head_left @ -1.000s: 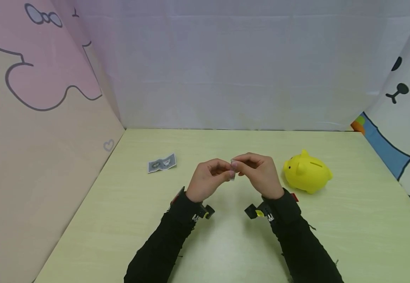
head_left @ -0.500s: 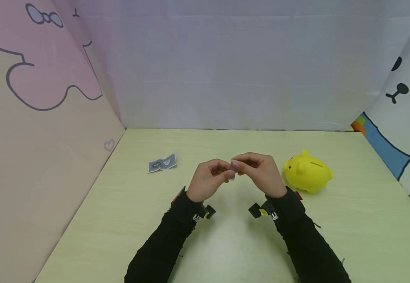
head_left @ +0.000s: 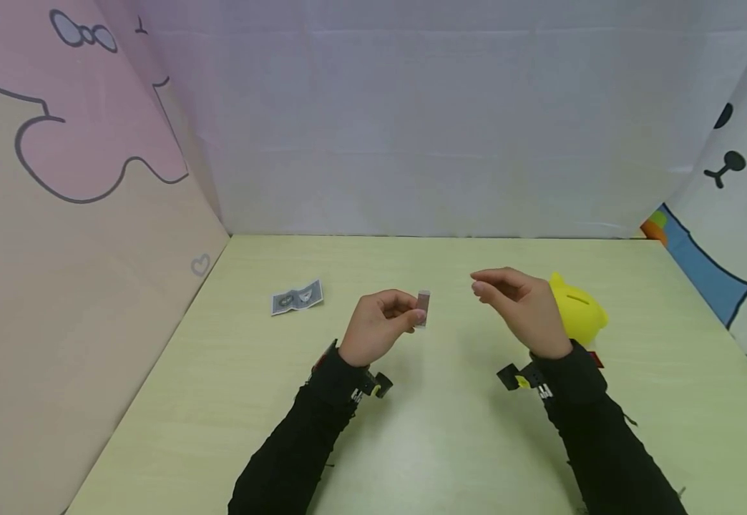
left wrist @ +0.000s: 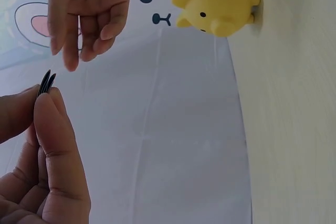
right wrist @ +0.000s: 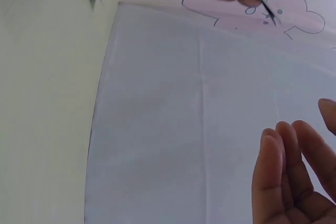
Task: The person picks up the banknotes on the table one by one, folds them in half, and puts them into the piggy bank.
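My left hand (head_left: pixel 378 327) pinches a small folded banknote (head_left: pixel 423 301) between thumb and fingers, upright above the table. Seen edge-on in the left wrist view, the folded banknote (left wrist: pixel 46 82) shows two thin dark layers poking past the fingertips. My right hand (head_left: pixel 529 315) is apart from it, to the right, with fingers loosely bent and nothing between them. That hand partly covers a yellow piggy bank (head_left: pixel 581 315), whose slot shows on top. In the left wrist view the piggy bank (left wrist: pixel 220 3) stands on the table.
A creased grey banknote (head_left: pixel 297 297) lies on the pale table (head_left: pixel 219 400) at the far left. A white curtain (head_left: pixel 412 129) hangs behind the table. Cartoon-printed panels (head_left: pixel 90 286) stand at both sides.
My right hand has let go of the folded banknote and moved right, now in front of part of the piggy bank. The left hand stays in place, still pinching the folded banknote.
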{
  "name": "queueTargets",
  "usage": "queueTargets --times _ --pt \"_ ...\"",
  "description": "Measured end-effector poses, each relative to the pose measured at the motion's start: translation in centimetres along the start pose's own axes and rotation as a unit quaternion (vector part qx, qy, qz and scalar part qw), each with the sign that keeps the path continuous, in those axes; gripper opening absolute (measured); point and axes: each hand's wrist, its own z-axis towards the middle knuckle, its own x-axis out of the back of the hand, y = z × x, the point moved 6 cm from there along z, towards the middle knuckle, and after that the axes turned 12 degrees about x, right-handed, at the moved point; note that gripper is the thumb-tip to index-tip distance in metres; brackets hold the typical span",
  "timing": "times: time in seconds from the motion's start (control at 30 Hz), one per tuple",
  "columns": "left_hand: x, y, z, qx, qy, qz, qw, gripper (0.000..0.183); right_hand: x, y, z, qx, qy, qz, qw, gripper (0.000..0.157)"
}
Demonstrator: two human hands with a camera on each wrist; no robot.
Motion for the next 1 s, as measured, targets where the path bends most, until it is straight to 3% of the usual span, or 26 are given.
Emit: queueTargets --times 0.2,0.37,0.6,0.8,1.0 --pt "-0.1 -0.1 0.0 0.005 -0.003 -0.006 1.0 0.016 3.6 1.2 -1.0 0.001 0.027 -0.102 0.994 0.035" --pt "-0.1 -0.2 0.1 0.01 -0.004 -0.007 0.9999 0.016 6.1 2.7 -2.0 -0.031 0.015 -0.171 0.985 0.045" --pt "0.0 -0.4 0.1 0.015 0.001 -0.008 0.9998 0.016 8.5 5.8 -3.7 -0.103 -0.032 -0.209 0.972 0.068" --pt "0.1 -0.4 0.2 0.016 0.002 -0.009 0.9998 0.016 9.4 8.4 -5.0 -0.167 -0.094 -0.213 0.958 0.094" --pt "0.1 -0.5 0.3 0.022 -0.001 -0.009 0.9997 0.016 9.6 9.8 -5.6 -0.187 -0.117 -0.211 0.952 0.104"
